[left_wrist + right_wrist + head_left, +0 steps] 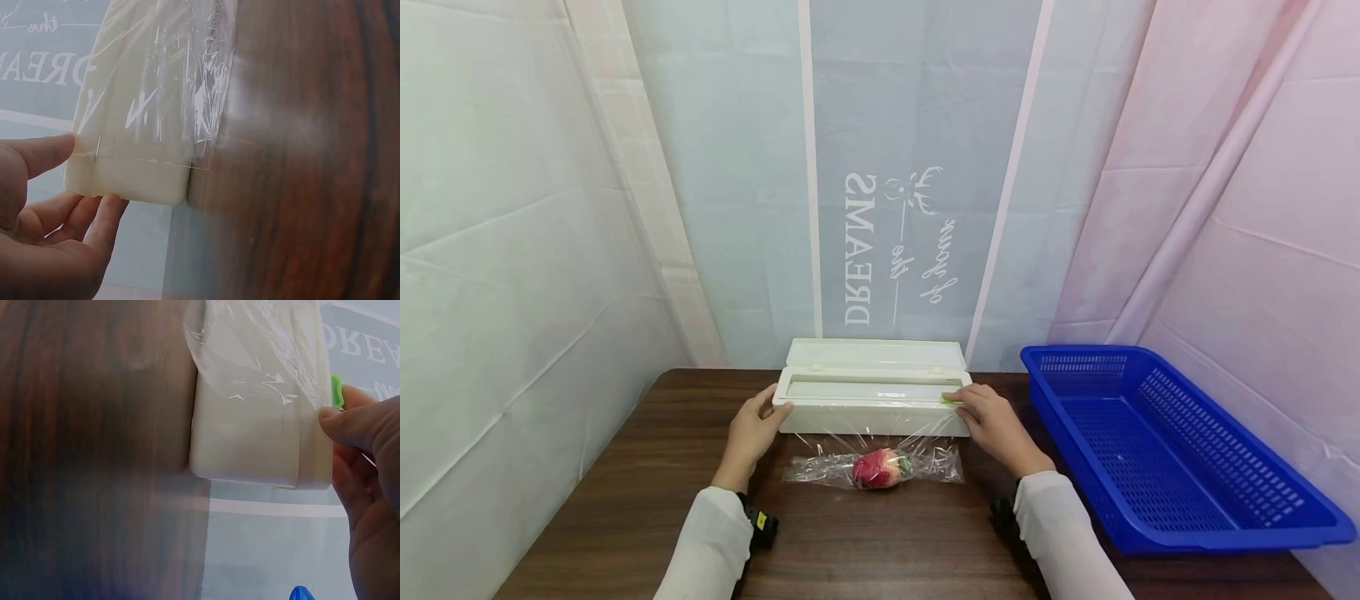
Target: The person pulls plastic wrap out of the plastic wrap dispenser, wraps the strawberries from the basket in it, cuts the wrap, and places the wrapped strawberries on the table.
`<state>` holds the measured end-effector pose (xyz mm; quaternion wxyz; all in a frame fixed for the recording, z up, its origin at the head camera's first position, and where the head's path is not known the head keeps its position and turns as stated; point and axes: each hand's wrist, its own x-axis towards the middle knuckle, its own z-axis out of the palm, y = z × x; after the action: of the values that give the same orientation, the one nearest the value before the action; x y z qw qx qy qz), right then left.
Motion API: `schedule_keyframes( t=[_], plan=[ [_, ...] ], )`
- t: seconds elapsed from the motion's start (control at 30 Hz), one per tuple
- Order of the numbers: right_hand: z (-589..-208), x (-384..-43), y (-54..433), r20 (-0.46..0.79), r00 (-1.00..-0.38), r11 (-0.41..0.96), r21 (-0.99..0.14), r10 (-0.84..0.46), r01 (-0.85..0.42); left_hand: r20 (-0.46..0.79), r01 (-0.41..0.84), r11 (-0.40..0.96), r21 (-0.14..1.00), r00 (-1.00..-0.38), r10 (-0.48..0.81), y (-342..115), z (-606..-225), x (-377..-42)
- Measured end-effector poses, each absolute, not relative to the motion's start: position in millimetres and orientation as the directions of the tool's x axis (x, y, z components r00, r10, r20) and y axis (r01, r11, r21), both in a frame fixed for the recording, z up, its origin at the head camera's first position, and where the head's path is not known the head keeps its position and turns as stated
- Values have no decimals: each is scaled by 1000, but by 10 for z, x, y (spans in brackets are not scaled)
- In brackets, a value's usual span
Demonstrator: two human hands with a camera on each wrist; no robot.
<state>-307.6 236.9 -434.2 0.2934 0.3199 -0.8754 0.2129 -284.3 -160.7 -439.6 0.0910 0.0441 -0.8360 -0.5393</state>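
Observation:
A white cling film dispenser (872, 419) stands at the table's back edge with its lid (876, 354) raised. My left hand (754, 433) grips the dispenser's left end, thumb on the front edge and fingers at the end wall. At the right end, my right hand (996, 423) pinches a small green slide cutter (337, 392), thumb against the dispenser's front edge. Clear cling film (936, 467) runs down over the dispenser's front to the table. Wrapped in it lies a rounded red, cream and green thing (876, 468), in front of the dispenser.
A blue perforated plastic basket (1075, 450) stands on the right side of the dark wooden table (865, 550), beside my right forearm. Behind the table hangs a grey-blue curtain (917, 100) with white lettering, and pale cloth closes off both sides.

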Motion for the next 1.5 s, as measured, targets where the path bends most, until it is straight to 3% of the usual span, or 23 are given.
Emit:
schedule_keyframes(
  t=[0.27, 0.77, 1.27, 1.5],
  plan=[
    [-4344, -3092, 2365, 641, -611, 684, -180, -464, -707, 103, 29, 421, 907, -982, -156, -1631, -4402, -2854],
    [-4419, -3100, 2296, 685, -527, 625, -131, -504, -769, 101, 27, 421, 907, -983, -155, -1642, -4407, -2841],
    [-4377, -2949, 1972, 728, -635, 750, -262, -260, -607, 104, 42, 410, 911, -986, -130, -1626, -4386, -2823],
    [-4330, -2920, 1885, 695, -670, 784, -251, -263, -568, 113, 44, 401, 915, -983, -148, -1610, -4389, -2818]
  ],
)
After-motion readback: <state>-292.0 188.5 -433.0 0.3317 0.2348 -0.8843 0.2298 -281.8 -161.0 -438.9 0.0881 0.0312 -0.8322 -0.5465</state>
